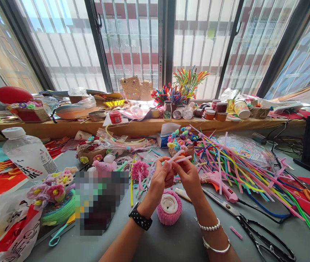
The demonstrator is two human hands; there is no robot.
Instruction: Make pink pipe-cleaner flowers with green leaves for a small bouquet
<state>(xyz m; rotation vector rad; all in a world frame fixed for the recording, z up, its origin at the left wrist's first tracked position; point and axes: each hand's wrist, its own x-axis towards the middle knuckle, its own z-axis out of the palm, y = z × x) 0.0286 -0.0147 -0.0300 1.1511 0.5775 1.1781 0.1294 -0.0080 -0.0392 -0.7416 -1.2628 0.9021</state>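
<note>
Pale pink pipe cleaners are pinched between both hands above the middle of the grey table. My left hand, with a black dotted watch strap at the wrist, is closed on them, thumb uppermost. My right hand, wearing a beaded and a plain silver bracelet, grips them with thumb and fingertips. Below and between the forearms stands a round pink fuzzy pot with a white rolled core. A pink pipe cleaner flower lies left of my left hand.
Large black-handled scissors and a pink glue gun lie to the right, before a heap of coloured pipe cleaners. A plastic bottle and a green flower pot are at left. Jars line the sill behind.
</note>
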